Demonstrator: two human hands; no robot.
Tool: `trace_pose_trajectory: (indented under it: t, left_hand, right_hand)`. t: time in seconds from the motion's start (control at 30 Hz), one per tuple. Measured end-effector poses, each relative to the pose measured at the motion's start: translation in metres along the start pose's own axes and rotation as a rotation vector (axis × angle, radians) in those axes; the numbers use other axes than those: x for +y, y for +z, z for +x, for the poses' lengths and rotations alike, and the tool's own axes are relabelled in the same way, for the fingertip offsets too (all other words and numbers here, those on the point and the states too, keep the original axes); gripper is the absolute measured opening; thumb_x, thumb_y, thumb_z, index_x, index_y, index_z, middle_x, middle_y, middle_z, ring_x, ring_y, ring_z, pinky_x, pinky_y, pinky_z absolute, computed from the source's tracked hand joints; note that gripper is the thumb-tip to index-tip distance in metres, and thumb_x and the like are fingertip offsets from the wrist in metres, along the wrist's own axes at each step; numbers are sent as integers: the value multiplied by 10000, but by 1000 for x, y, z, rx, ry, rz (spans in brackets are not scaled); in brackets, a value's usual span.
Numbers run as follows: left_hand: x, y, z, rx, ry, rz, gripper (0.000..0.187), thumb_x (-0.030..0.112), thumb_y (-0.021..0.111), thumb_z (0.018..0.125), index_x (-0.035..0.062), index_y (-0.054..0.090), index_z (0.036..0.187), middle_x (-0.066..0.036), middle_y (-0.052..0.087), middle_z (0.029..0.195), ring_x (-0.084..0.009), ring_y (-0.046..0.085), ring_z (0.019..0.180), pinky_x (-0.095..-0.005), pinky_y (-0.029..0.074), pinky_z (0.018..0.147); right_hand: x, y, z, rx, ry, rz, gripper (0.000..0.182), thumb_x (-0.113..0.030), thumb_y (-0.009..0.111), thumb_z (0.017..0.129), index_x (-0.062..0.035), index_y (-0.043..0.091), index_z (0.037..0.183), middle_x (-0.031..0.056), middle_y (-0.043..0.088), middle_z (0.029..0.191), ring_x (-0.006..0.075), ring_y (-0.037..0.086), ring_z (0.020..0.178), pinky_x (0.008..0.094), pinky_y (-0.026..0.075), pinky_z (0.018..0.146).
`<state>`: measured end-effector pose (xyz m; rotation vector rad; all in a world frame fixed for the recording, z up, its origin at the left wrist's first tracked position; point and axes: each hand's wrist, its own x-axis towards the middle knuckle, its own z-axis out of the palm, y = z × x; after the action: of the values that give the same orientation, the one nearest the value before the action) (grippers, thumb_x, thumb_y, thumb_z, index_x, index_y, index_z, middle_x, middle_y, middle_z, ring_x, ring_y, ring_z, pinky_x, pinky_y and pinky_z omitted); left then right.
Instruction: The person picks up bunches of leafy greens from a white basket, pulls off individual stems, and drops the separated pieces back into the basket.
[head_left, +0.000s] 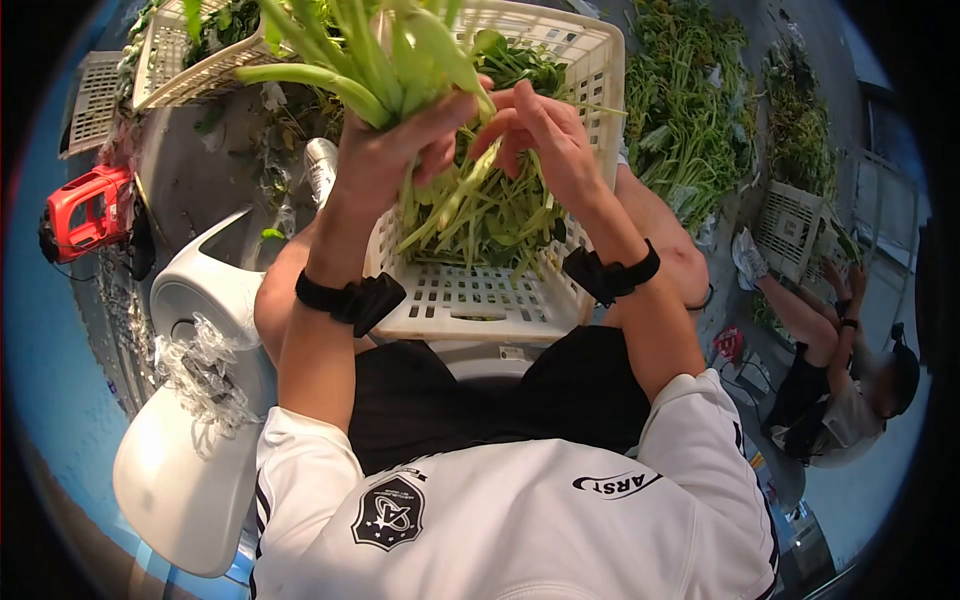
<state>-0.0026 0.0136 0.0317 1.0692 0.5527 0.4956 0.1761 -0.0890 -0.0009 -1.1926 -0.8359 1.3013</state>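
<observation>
My left hand [405, 145] is closed around the pale stems of a bunch of leafy greens [365, 70], raised above a white plastic crate [470, 300]. Some leaves at the top run out of view. Close beside it, my right hand [550, 145] has its fingers curled at a drooping leaf [480, 100] on the bunch's right side; the exact grip is partly hidden. Loose green stalks and leaves [490, 220] fill much of the crate below both hands. The crate sits between my knees.
To the left are a white plastic chair [190, 480] with crumpled clear plastic [210, 380], a red device [88, 215] and another crate [190, 70]. Piled greens [690, 110] cover the floor at right, where another person [840, 370] sits by a crate [790, 230].
</observation>
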Motion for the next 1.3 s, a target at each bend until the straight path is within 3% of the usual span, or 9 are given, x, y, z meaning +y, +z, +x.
trace_pose_trajectory:
  t: [0.07, 0.23, 0.3, 0.4, 0.6, 0.7, 0.73, 0.93, 1.3]
  left_hand:
    - [1, -5, -1, -87, -35, 47, 397, 198, 641, 974, -46, 597, 1284, 3, 481, 560, -89, 414, 425, -253, 317, 452]
    - [7, 13, 2, 131, 21, -59, 416, 302, 721, 944, -29, 668, 1191, 5, 528, 567, -74, 453, 426, -216, 332, 411]
    - [11, 15, 6, 221, -41, 126, 408, 301, 675, 982, -50, 639, 1187, 2, 483, 574, -76, 417, 441, -213, 338, 452]
    - [3, 13, 6, 212, -127, 67, 462, 376, 743, 929, -28, 649, 1133, 6, 532, 670, -65, 469, 520, -206, 391, 505]
    - [-17, 16, 9, 87, -141, 123, 400, 327, 798, 889, 12, 643, 1082, -8, 597, 791, -70, 551, 622, -215, 437, 557]
    - [-17, 19, 9, 90, -146, 129, 386, 337, 769, 915, 22, 642, 1099, -24, 632, 814, -87, 597, 654, -222, 475, 587]
    - [-17, 20, 8, 124, -161, 114, 384, 343, 756, 924, 26, 643, 1110, -29, 642, 823, -95, 613, 673, -229, 491, 603]
    - [-17, 24, 10, 188, -176, 95, 384, 362, 683, 976, 41, 641, 1182, -55, 682, 881, -129, 670, 775, -272, 565, 681]
    - [-27, 29, 8, 76, -201, -24, 444, 391, 642, 996, 56, 598, 1284, -15, 633, 933, -122, 640, 745, -272, 545, 608]
  right_hand:
    - [9, -1, 2, 12, 11, 207, 378, -330, 546, 1044, 19, 671, 1118, 88, 700, 824, 130, 667, 728, 258, 537, 644]
    - [4, -17, 6, 108, -226, 212, 282, -196, 525, 1043, 34, 628, 1170, 124, 664, 858, 146, 613, 672, 323, 579, 744]
    - [-4, -19, 1, 193, -385, 266, 212, -127, 620, 993, 21, 641, 1144, 122, 704, 913, 153, 670, 742, 287, 547, 658]
    - [-20, -15, -11, 298, -581, -20, 236, -119, 589, 1014, 31, 622, 1194, 138, 706, 934, 153, 679, 772, 295, 564, 659]
    - [-10, -5, -9, 281, -506, -64, 303, -84, 619, 999, 35, 586, 1276, 121, 716, 1021, 126, 688, 827, 250, 555, 632]
    - [-17, -3, -18, 246, -185, -84, 349, -66, 657, 975, 31, 573, 1299, 97, 714, 1064, 115, 690, 866, 234, 559, 648]
    - [-6, -7, -13, 176, -229, -74, 405, -67, 608, 1001, 21, 524, 1388, 142, 675, 1141, 138, 686, 965, 262, 609, 698]
    - [0, -7, -10, 94, -262, -88, 498, -40, 614, 990, 13, 446, 1455, 130, 622, 1217, 132, 681, 968, 279, 636, 724]
    - [6, 9, -5, 292, -280, -287, 549, -188, 767, 909, -76, 518, 1386, 117, 675, 1155, 123, 682, 808, 273, 587, 651]
